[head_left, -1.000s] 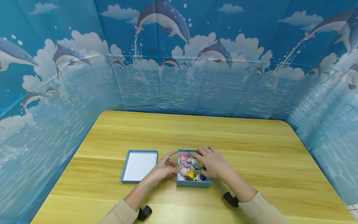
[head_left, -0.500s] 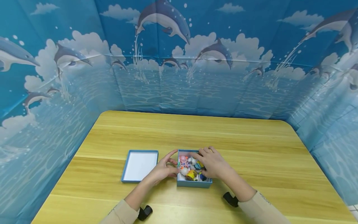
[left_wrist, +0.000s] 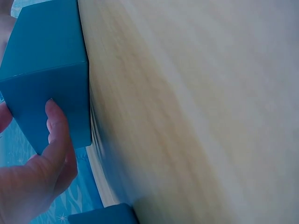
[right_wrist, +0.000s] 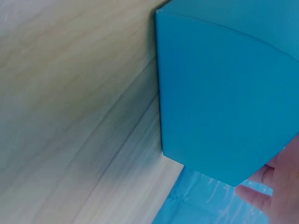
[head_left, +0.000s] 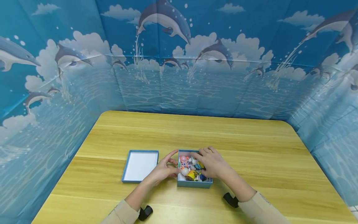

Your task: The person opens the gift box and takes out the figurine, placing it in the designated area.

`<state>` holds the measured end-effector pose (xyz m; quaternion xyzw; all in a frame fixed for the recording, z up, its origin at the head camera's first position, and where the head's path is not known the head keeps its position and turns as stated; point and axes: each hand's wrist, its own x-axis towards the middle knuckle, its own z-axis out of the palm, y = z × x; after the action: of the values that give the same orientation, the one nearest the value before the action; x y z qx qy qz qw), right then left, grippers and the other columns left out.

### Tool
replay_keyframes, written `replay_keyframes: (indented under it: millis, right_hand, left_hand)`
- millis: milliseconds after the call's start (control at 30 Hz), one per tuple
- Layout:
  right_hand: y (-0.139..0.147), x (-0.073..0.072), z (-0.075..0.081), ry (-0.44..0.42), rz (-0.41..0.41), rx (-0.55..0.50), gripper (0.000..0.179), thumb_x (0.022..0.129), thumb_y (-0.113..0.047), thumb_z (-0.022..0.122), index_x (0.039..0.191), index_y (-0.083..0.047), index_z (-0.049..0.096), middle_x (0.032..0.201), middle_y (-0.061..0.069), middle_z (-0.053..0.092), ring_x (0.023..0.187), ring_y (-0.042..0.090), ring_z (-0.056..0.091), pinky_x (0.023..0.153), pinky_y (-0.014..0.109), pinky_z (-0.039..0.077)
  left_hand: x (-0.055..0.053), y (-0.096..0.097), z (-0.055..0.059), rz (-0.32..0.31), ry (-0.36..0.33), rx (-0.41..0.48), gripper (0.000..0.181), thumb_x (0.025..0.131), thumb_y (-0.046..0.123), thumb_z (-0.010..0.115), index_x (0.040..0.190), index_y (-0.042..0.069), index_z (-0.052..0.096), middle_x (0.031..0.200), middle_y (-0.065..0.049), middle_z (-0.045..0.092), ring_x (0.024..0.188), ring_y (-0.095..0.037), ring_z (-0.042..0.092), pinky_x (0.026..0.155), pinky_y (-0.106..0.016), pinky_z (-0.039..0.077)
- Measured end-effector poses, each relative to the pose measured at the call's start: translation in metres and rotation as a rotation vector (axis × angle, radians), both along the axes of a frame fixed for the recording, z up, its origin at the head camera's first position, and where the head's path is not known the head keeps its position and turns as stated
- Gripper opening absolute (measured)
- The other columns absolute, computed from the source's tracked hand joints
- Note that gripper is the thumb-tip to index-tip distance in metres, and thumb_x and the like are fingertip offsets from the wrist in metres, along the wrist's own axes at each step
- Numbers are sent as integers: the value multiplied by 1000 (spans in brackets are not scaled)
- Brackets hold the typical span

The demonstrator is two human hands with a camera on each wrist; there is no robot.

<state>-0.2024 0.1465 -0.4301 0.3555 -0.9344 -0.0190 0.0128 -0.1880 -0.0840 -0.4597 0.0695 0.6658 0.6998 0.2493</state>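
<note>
A blue box (head_left: 194, 184) stands on the table, filled with small toy figures. Among them are a pink spotted figure (head_left: 183, 162), a white round one (head_left: 185, 171) and a yellow one (head_left: 191, 175). My left hand (head_left: 163, 170) lies along the box's left side with fingers spread. In the left wrist view a fingertip (left_wrist: 52, 105) touches the blue wall. My right hand (head_left: 213, 162) arches over the right rim, index finger and thumb reaching over the toys. Its palm hides the right part of the box. Other fingers (right_wrist: 254, 197) show past the box's edge in the right wrist view.
A shallow blue lid (head_left: 139, 166) with a white inside lies left of the box, partly behind my left forearm. The yellow wood-grain table (head_left: 237, 140) extends all around. A dolphin-print curtain (head_left: 179, 87) borders its far side and both ends. Black wrist mounts (head_left: 145, 213) hang below the sleeves.
Both hands keep the same pose at the box. The box, toys and lid show no visible movement apart from a very slight shift of the whole view.
</note>
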Motion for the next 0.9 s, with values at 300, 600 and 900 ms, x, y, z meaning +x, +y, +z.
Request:
replay_keyframes:
  millis: [300, 600, 900]
  right_hand:
    - [1, -2, -2, 54, 37, -21, 74, 64, -34, 80, 129, -21, 48, 96, 3, 51, 97, 25, 51, 97, 49, 38]
    - [2, 0, 1, 119, 45, -41, 76, 63, -41, 80, 129, -22, 48, 95, 4, 51, 95, 26, 52, 95, 50, 39]
    - [5, 2, 13, 145, 0, -102, 76, 61, -39, 81, 128, -24, 48, 95, 3, 50, 93, 26, 51, 96, 54, 37]
  left_hand:
    - [0, 1, -1, 6, 2, -1, 80, 77, -6, 63, 144, 16, 27, 105, -16, 44, 72, -17, 59, 74, -40, 56]
    - [0, 1, -1, 18, 0, -10, 81, 75, -7, 63, 144, 16, 27, 104, -16, 44, 70, -16, 59, 73, -39, 56]
    - [0, 1, -1, 21, -8, -16, 81, 75, -7, 63, 144, 16, 27, 105, -17, 44, 70, -16, 59, 73, -38, 57]
